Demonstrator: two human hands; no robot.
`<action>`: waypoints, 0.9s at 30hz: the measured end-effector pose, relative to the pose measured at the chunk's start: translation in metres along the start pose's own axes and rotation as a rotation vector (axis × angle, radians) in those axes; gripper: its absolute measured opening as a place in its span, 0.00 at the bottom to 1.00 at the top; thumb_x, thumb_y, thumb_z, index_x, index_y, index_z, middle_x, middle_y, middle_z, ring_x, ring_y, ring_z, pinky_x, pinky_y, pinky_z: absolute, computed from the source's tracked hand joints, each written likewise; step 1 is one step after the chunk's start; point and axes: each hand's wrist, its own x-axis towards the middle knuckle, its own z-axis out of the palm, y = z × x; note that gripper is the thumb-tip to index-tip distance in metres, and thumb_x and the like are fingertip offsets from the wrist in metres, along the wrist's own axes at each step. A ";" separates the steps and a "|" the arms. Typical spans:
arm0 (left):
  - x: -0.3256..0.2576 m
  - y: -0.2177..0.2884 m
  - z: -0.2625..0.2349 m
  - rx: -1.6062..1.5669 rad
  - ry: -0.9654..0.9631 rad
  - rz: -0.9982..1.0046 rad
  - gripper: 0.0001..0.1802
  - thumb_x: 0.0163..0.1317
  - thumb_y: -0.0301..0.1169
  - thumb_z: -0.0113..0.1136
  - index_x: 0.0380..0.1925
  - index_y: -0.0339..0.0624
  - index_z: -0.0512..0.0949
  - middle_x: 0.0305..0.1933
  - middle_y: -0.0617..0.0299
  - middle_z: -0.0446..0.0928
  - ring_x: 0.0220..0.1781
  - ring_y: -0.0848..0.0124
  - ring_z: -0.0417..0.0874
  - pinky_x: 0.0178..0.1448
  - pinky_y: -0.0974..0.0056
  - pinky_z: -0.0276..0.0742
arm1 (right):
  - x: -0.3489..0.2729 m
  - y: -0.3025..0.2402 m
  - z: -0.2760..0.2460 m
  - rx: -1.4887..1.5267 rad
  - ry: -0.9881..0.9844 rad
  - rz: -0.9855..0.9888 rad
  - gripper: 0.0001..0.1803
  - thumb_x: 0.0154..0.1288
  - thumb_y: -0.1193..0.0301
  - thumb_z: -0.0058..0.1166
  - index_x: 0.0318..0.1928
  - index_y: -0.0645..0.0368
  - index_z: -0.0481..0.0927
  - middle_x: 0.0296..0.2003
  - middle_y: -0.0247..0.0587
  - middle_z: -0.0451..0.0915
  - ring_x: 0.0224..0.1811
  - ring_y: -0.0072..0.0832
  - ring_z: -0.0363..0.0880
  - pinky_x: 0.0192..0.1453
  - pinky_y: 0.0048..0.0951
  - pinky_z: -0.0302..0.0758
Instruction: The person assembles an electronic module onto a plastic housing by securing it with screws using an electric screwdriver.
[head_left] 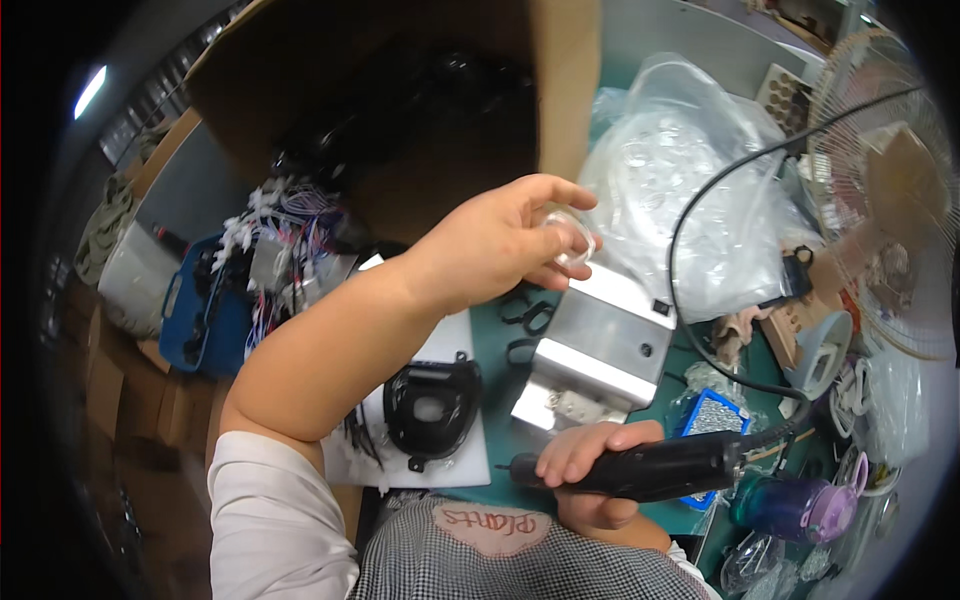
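The left hand [500, 245] is raised above the counter [500, 345], its fingertips pinched round a small clear lens [570, 240], a round, see-through plastic piece held up in the air near a big cardboard box [400, 90]. The right hand [590, 460] lies low, close to the body, clenched round a black electric screwdriver [650, 465] whose tip points to the person's left; a black cable [690, 300] loops up from its back end.

The lens looks light and stiff, and probably slick (clear moulded plastic usually is), so I would judge that it is best gripped by its rim, as it is now, keeping fingers off the faces, which would smear or scratch easily. It seems thin enough to crack under a hard squeeze. The screwdriver looks much heavier and rigid; its thick barrel gives a sure hold mid-body.

Below the lifted hand a black housing [433, 405] lies on a white pad [440, 465] on the green counter, with a metal box [600, 340] just beside it. Further right are a bag of clear parts [680, 170], a blue tray [712, 415], a purple bottle [800, 505] and a fan [890, 190]. At left a blue crate [205, 320] holds bundled wires [275, 225].
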 end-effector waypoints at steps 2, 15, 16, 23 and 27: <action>-0.023 -0.014 -0.009 0.002 0.067 -0.058 0.19 0.68 0.31 0.52 0.55 0.35 0.64 0.52 0.47 0.77 0.47 0.69 0.82 0.46 0.68 0.79 | 0.000 0.003 0.000 -0.032 0.001 -0.038 0.34 0.58 0.46 0.61 0.49 0.58 0.61 0.23 0.38 0.73 0.19 0.27 0.74 0.24 0.28 0.77; -0.155 -0.111 -0.037 1.014 0.484 -0.028 0.08 0.50 0.30 0.67 0.31 0.42 0.80 0.30 0.59 0.79 0.32 0.66 0.80 0.36 0.65 0.73 | 0.003 0.016 0.001 -0.011 -0.114 -0.056 0.35 0.57 0.47 0.62 0.49 0.61 0.63 0.23 0.41 0.74 0.18 0.28 0.74 0.20 0.29 0.75; -0.162 -0.118 -0.035 1.120 0.461 -0.020 0.08 0.49 0.29 0.67 0.30 0.43 0.80 0.30 0.59 0.79 0.34 0.64 0.80 0.37 0.63 0.73 | 0.003 0.017 0.002 -0.023 -0.103 -0.060 0.35 0.57 0.47 0.63 0.49 0.61 0.63 0.23 0.40 0.74 0.18 0.28 0.74 0.21 0.28 0.76; -0.171 -0.149 -0.022 1.202 0.561 0.103 0.10 0.43 0.29 0.70 0.24 0.47 0.77 0.29 0.65 0.76 0.41 0.62 0.77 0.46 0.58 0.66 | 0.004 0.021 -0.004 -0.047 -0.225 -0.012 0.37 0.56 0.46 0.62 0.53 0.60 0.63 0.25 0.35 0.71 0.20 0.24 0.72 0.23 0.24 0.73; -0.170 -0.157 -0.019 1.251 0.566 0.164 0.09 0.42 0.28 0.70 0.22 0.48 0.77 0.29 0.66 0.76 0.41 0.61 0.76 0.46 0.57 0.66 | 0.004 0.022 -0.005 -0.066 -0.212 -0.026 0.37 0.56 0.46 0.63 0.53 0.60 0.64 0.25 0.35 0.71 0.20 0.24 0.72 0.23 0.23 0.73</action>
